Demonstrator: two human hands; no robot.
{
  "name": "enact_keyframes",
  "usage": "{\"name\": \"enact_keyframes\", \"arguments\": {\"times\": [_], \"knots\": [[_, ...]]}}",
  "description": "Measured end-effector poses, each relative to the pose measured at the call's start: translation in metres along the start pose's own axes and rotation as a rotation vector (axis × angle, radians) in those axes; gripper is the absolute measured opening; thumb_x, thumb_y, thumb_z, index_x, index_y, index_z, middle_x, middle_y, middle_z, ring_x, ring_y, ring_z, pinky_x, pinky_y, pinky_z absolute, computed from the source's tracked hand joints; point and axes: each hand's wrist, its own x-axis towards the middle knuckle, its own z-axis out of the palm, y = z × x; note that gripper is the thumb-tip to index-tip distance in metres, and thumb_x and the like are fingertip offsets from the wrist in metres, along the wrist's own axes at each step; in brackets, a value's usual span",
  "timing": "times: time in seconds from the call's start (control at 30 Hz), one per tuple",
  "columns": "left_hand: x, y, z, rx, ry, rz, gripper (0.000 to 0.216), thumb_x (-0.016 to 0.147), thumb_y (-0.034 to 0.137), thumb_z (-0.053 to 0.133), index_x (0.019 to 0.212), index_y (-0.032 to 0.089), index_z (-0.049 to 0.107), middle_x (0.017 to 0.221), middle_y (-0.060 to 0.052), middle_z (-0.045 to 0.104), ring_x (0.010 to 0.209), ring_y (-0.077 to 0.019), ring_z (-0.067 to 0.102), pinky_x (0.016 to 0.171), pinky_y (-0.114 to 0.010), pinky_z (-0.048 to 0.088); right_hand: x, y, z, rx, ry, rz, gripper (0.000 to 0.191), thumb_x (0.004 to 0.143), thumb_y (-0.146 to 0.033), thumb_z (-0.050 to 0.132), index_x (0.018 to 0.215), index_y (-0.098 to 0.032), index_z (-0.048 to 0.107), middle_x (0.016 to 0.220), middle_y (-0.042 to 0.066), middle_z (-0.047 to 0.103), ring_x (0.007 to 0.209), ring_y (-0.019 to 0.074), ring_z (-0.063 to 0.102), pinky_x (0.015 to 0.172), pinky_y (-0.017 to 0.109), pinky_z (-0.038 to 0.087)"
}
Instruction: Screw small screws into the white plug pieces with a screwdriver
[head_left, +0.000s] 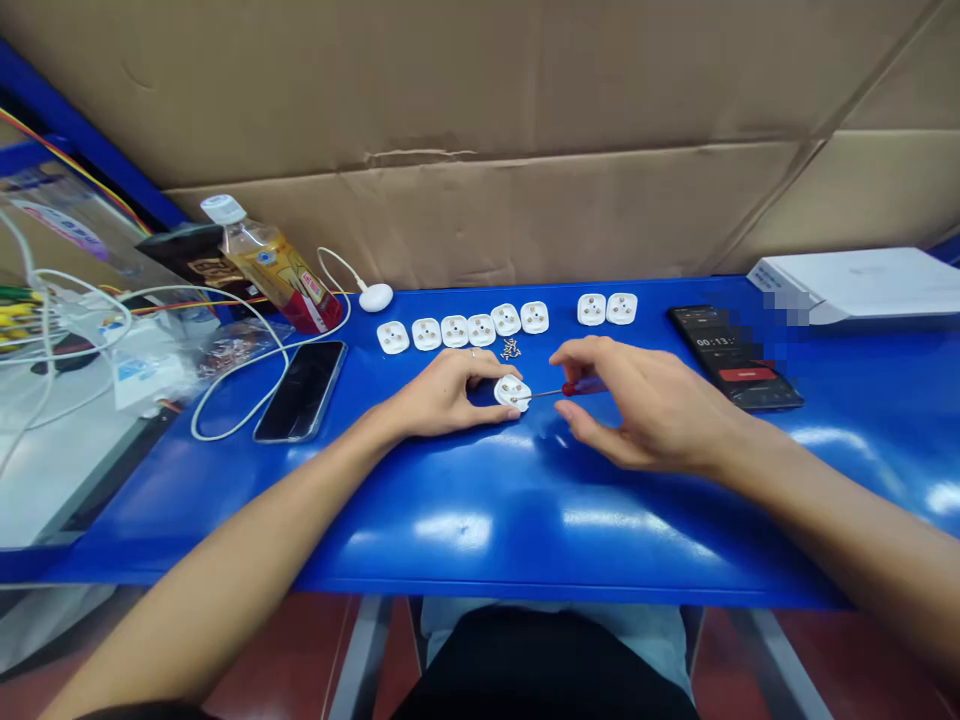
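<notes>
We've our white cap (508, 393) mid-worktop (480, 490), pinched btwn thumb & fingers of our L hand (444, 396). Our R hand (649, 405) loosely holds a red screwdriver (569, 389), tip at the cap. Just behind: screws (510, 349), then more caps (455, 331). To R, timer phone (712, 342) reads "00:13:", rest blurred; far L, bottle (281, 268), label txt too small.
</notes>
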Motion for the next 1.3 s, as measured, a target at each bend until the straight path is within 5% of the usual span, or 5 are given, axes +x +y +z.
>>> {"name": "enact_keyframes", "arguments": {"times": [0.47, 0.6, 0.93, 1.13, 1.3], "knots": [[-0.0005, -0.0008, 0.0005, 0.016, -0.006, 0.008, 0.044, 0.094, 0.053, 0.075, 0.124, 0.021, 0.079, 0.089, -0.003, 0.069, 0.074, -0.0149, 0.056, 0.068, -0.027, 0.039, -0.001, 0.0033, 0.0032, -0.064, 0.044, -0.036, 0.012, 0.103, -0.025, 0.056, 0.112, -0.018, 0.061, 0.088, 0.006, 0.075, 0.075, 0.0215, 0.073, 0.066, 0.034, 0.057], [-0.0004, -0.0012, 0.0006, 0.017, -0.008, 0.003, 0.044, 0.094, 0.054, 0.075, 0.123, 0.021, 0.079, 0.086, -0.002, 0.067, 0.072, -0.0147, 0.054, 0.067, -0.027, 0.038, -0.0001, 0.0018, 0.0029, 0.035, 0.047, -0.117, 0.02, 0.097, -0.016, 0.057, 0.116, -0.018, 0.059, 0.104, 0.011, 0.075, 0.093, 0.0238, 0.074, 0.078, 0.036, 0.061], [-0.0003, -0.0005, 0.0002, 0.019, -0.007, -0.001, 0.044, 0.093, 0.054, 0.075, 0.123, 0.021, 0.08, 0.085, -0.002, 0.066, 0.071, -0.0145, 0.052, 0.066, -0.027, 0.037, -0.0017, 0.0007, 0.0051, 0.012, 0.074, -0.092, 0.024, 0.098, -0.021, 0.057, 0.121, -0.018, 0.058, 0.104, 0.01, 0.077, 0.089, 0.0234, 0.076, 0.076, 0.036, 0.061], [-0.0005, -0.0001, 0.0002, 0.01, -0.009, -0.001, 0.045, 0.093, 0.054, 0.075, 0.124, 0.022, 0.079, 0.086, -0.002, 0.067, 0.071, -0.0144, 0.052, 0.066, -0.027, 0.037, -0.0028, 0.0019, 0.0023, -0.138, 0.07, -0.048, 0.015, 0.103, -0.025, 0.059, 0.115, -0.017, 0.063, 0.081, 0.004, 0.075, 0.07, 0.0217, 0.074, 0.062, 0.033, 0.052], [-0.0008, 0.0, 0.0002, 0.01, -0.008, -0.003, 0.043, 0.094, 0.054, 0.075, 0.122, 0.021, 0.08, 0.086, -0.002, 0.067, 0.073, -0.0151, 0.054, 0.067, -0.027, 0.039, -0.0011, -0.0005, 0.0018, 0.001, 0.059, -0.086, 0.022, 0.095, -0.019, 0.059, 0.117, -0.019, 0.061, 0.1, 0.009, 0.078, 0.086, 0.0237, 0.075, 0.072, 0.035, 0.058]]}}
